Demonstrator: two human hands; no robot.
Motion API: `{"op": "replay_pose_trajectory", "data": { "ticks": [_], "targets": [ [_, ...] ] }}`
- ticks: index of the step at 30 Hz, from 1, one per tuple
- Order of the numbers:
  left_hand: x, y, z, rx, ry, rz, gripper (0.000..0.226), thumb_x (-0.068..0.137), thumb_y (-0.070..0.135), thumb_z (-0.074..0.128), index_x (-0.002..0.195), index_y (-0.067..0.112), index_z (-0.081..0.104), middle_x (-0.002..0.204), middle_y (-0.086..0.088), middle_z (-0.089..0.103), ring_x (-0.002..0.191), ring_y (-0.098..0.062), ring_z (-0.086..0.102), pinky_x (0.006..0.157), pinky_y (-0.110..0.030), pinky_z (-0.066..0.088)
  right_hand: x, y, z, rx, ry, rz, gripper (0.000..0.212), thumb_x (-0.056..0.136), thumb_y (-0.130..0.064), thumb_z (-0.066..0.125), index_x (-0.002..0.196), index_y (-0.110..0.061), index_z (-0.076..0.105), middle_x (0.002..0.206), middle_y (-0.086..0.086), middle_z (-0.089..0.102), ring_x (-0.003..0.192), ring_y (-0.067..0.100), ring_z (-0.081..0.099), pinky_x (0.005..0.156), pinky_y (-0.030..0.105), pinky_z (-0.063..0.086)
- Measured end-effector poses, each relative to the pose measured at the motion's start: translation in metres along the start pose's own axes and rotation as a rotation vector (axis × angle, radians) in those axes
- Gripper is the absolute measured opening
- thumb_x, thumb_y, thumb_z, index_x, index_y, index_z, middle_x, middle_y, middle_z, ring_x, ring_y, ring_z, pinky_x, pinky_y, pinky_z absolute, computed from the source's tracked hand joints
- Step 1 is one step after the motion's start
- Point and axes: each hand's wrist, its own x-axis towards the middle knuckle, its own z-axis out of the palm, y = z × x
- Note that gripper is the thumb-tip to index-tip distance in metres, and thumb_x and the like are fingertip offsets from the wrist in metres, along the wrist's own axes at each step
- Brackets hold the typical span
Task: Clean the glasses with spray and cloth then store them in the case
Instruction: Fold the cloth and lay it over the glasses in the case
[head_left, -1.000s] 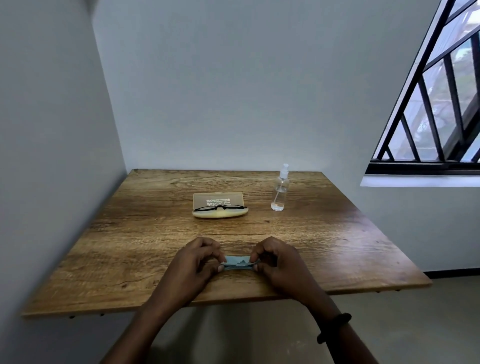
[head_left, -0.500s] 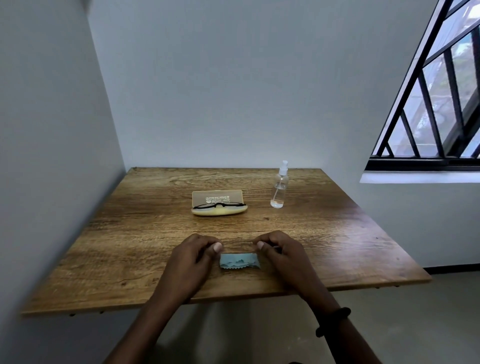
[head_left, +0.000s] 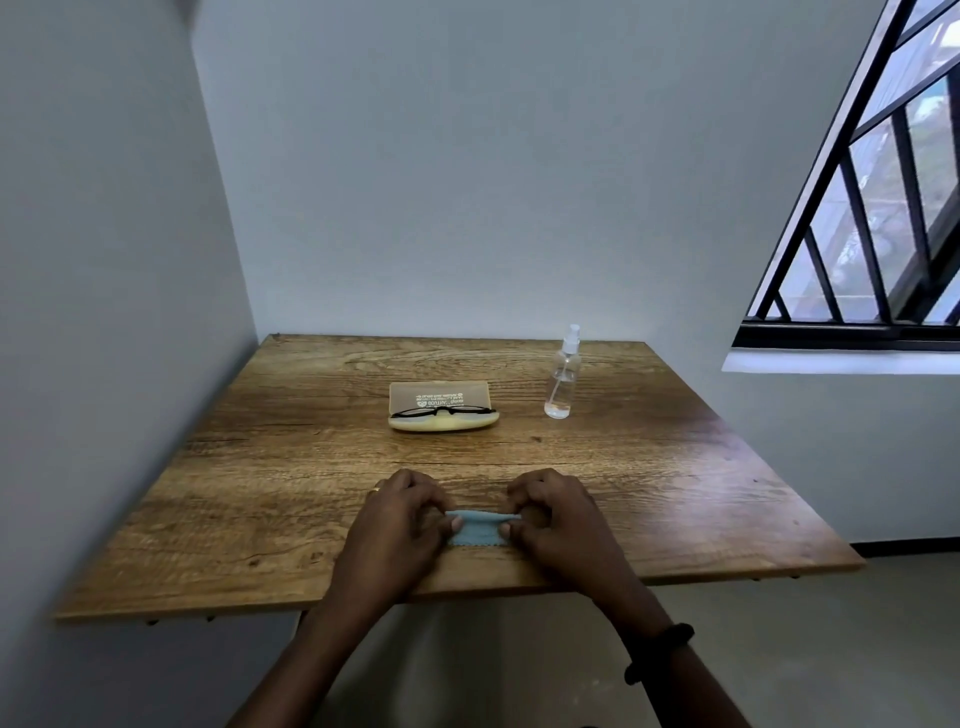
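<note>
Both hands, left (head_left: 397, 525) and right (head_left: 553, 519), pinch cloth (head_left: 478, 529) ends near tabletop (head_left: 260, 493) front edge; glasses (head_left: 441, 411) lie in open case (head_left: 441, 410) toward back edge, spray (head_left: 562, 374) just right.

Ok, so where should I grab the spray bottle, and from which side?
Probably grip the clear cylindrical body of the spray bottle, below the narrow neck, coming from the near right side. It stands upright with bare table there, while the case lies to its left.
</note>
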Motion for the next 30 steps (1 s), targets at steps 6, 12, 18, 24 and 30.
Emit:
{"op": "replay_pose_trajectory", "data": {
  "ticks": [6, 12, 18, 24, 30],
  "targets": [
    [-0.002, 0.006, -0.009, -0.356, 0.059, -0.09, 0.003, 0.09, 0.028, 0.077, 0.091, 0.031, 0.075, 0.096, 0.019, 0.076, 0.091, 0.001, 0.069, 0.078, -0.025, 0.056, 0.003, -0.008, -0.011, 0.419, 0.007, 0.086, 0.008, 0.085, -0.013, 0.079, 0.092, -0.013, 0.076, 0.087, -0.001, 0.075, 0.078, 0.002, 0.068, 0.069, 0.02, 0.051],
    [0.005, 0.023, -0.019, -0.616, 0.218, -0.112, 0.004, 0.093, 0.019, 0.073, 0.096, 0.021, 0.073, 0.09, 0.006, 0.076, 0.08, -0.008, 0.074, 0.07, -0.021, 0.056, 0.009, -0.034, -0.011, 0.818, 0.066, 0.099, 0.01, 0.091, -0.006, 0.07, 0.1, -0.002, 0.07, 0.082, 0.007, 0.077, 0.075, 0.013, 0.072, 0.065, 0.02, 0.054],
    [0.022, 0.036, -0.034, -0.638, 0.346, -0.079, 0.013, 0.093, 0.021, 0.074, 0.104, 0.027, 0.071, 0.081, 0.002, 0.078, 0.07, -0.012, 0.076, 0.063, -0.02, 0.055, 0.023, -0.055, -0.009, 0.895, 0.231, 0.12, 0.009, 0.091, -0.007, 0.071, 0.098, -0.001, 0.071, 0.079, 0.013, 0.077, 0.063, 0.016, 0.07, 0.06, 0.021, 0.054],
    [0.054, 0.032, -0.047, -0.539, 0.353, -0.108, 0.009, 0.089, 0.024, 0.079, 0.096, 0.027, 0.074, 0.074, -0.008, 0.075, 0.069, -0.015, 0.072, 0.061, -0.026, 0.051, 0.058, -0.07, -0.02, 0.985, 0.191, 0.214, 0.005, 0.09, -0.007, 0.073, 0.093, -0.006, 0.069, 0.076, 0.005, 0.072, 0.06, 0.012, 0.066, 0.056, 0.022, 0.05],
    [0.123, 0.017, -0.059, -0.505, 0.273, -0.264, 0.014, 0.087, 0.022, 0.08, 0.098, 0.016, 0.074, 0.076, -0.006, 0.077, 0.069, -0.017, 0.076, 0.066, -0.031, 0.057, 0.131, -0.073, -0.023, 0.771, 0.156, 0.253, 0.012, 0.088, -0.009, 0.075, 0.079, -0.012, 0.068, 0.076, 0.004, 0.071, 0.056, 0.012, 0.062, 0.05, 0.019, 0.045]
  ]
}}
